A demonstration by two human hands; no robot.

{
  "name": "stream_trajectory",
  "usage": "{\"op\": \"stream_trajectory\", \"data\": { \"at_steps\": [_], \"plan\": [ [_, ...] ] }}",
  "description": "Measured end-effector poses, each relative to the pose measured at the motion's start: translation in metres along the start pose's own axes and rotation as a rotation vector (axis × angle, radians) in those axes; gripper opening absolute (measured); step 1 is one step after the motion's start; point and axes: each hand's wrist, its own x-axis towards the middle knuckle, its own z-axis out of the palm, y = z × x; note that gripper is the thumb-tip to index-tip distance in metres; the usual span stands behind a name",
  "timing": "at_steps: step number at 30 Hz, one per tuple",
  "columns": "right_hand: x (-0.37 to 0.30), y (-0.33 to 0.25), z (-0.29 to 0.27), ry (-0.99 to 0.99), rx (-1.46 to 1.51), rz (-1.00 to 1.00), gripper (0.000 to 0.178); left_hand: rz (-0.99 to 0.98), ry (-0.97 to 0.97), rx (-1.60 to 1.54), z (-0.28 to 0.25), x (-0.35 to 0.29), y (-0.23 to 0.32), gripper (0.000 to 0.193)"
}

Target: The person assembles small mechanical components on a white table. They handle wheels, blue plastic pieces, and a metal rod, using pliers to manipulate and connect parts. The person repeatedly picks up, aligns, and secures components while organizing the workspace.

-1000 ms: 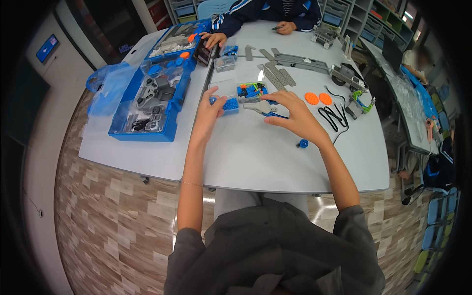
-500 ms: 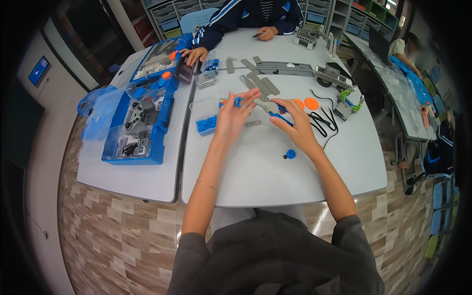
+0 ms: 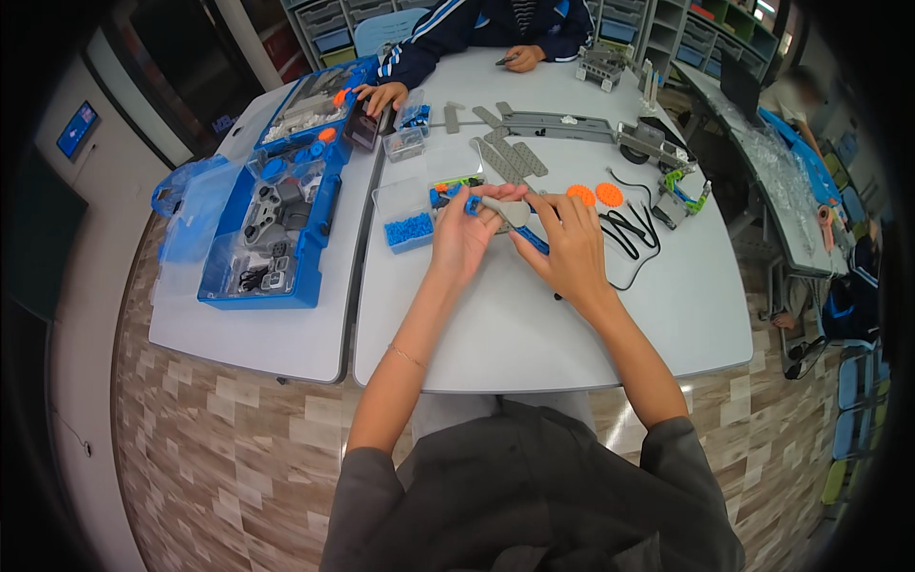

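Over the table, my left hand (image 3: 459,243) is cupped, pinching a small blue plastic piece (image 3: 473,205) near its fingertips. My right hand (image 3: 569,246) grips a pair of pliers (image 3: 530,238) with blue handles and a pale grey head. The head of the pliers points left, close against the blue piece; whether the jaws touch it I cannot tell. Left of my left hand stands a clear box of tiny blue pins (image 3: 409,230). Beyond my right hand lie two orange gears (image 3: 609,194). Under my right hand a small dark bit peeks out.
Grey perforated plates (image 3: 505,157) and a long grey rail (image 3: 560,127) lie farther back. A black cable (image 3: 624,234) curls at right, below a wheeled assembly (image 3: 654,143). An open blue case (image 3: 313,276) fills the left table. Across the table, a person's hand (image 3: 381,96) rests by the case.
My hands have drawn closer together, and my left fingers have curled in around the blue piece. My right hand has shifted slightly, covering the blue wheel that lay on the table.
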Motion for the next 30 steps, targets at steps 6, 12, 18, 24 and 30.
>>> {"op": "stream_trajectory", "data": {
  "at_steps": [6,12,18,24,30],
  "plan": [
    [-0.002,0.001,0.003,0.009,-0.038,-0.032,0.050,-0.007,0.014,0.099,0.005,-0.003,-0.002,0.044],
    [-0.011,0.006,0.010,-0.037,-0.061,-0.028,0.045,0.038,-0.009,0.252,0.009,-0.005,-0.001,0.043],
    [-0.019,-0.005,0.026,-0.160,0.124,0.159,0.033,0.016,-0.001,0.137,0.004,-0.007,0.003,0.034],
    [-0.001,-0.047,0.004,-0.472,1.019,0.870,0.049,0.151,0.164,-0.003,0.026,-0.013,0.009,0.035],
    [0.005,-0.084,-0.015,-0.511,1.899,1.411,0.053,0.198,0.154,-0.082,0.039,-0.026,0.018,0.036]
  ]
}}
